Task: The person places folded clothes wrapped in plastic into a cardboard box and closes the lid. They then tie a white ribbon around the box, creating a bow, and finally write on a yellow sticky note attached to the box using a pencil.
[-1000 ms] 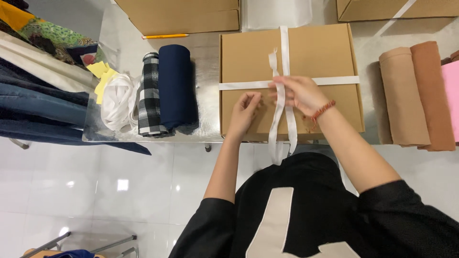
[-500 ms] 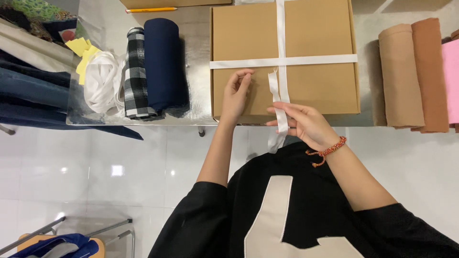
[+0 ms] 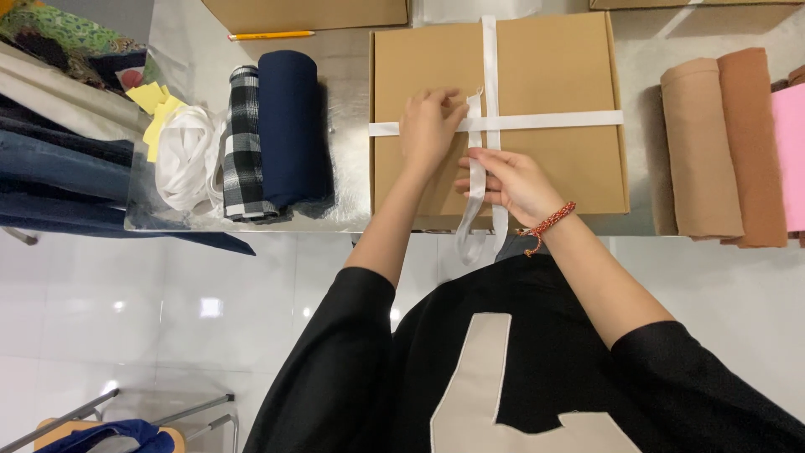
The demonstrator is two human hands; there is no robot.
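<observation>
We see our left hand (image 3: 429, 126) lying on the lid of the cardboard box (image 3: 553, 75), fingers curled and closed, its fingertips pinching the short frayed end of the white ribbon (image 3: 545, 121) just at the 9 o'clock side of the spot where the 2 bands cross. Our right hand (image 3: 507, 183) sits at 5 o'clock from the left one, near the box's front edge, half closed, with thumb and forefinger nipping the loose tail of the same ribbon; the other fingers are loosely bent. A red beaded bracelet (image 3: 549, 225) rings that wrist.

The box is flat, brown and closed, resting on the shiny surface (image 3: 193, 50) straight ahead of us at 12 o'clock. 1 ribbon band runs across the lid from side to side, the other from back to front, and they cross a little right of the lid's middle. The loose tail hangs down from our right hand over the front edge of the box in a limp loop.

At 9 o'clock from the box lie a navy fabric roll (image 3: 289, 126), touching a black-and-white checked roll (image 3: 243, 143), then a heap of white ribbon (image 3: 184, 155). A yellow pencil (image 3: 270, 35) lies at 11 o'clock. At 3 o'clock lie a tan roll (image 3: 696, 147) and a rust-brown roll (image 3: 750, 143), side by side.
</observation>
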